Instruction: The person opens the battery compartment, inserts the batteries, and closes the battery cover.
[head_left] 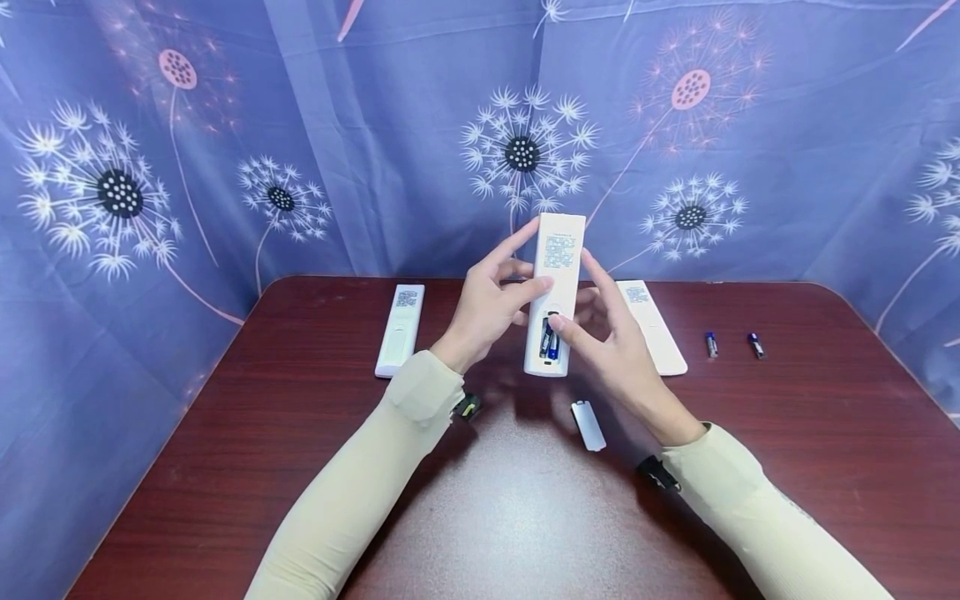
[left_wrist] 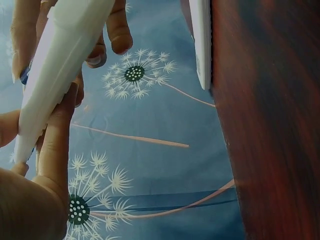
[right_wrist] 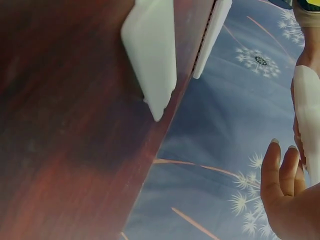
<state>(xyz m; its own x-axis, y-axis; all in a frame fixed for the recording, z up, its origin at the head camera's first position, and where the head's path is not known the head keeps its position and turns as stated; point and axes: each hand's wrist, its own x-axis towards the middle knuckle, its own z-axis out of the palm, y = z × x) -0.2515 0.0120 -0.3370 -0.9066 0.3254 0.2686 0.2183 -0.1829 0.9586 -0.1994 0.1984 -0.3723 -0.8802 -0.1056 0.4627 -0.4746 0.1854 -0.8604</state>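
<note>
A white remote control is held upright above the dark red table, back side toward the head camera, between the two hands. It is gripped by the left hand, whose thumb and fingers are curled round its left edge; in the left wrist view the same remote is seen pinched between those fingers. The battery compartment at the remote's lower end is uncovered, and two batteries are seen inside it. The compartment's edge is touched by the thumb of the right hand, whose fingers are stretched out loosely behind and beside the remote without closing on it.

A small white battery cover is laid on the table just below the right hand. A second remote is placed face down to the left of the left hand, and a third remote is partly hidden behind the right hand. Two loose batteries are set well to the right of the right hand. A blue dandelion-patterned cloth is hung behind the table.
</note>
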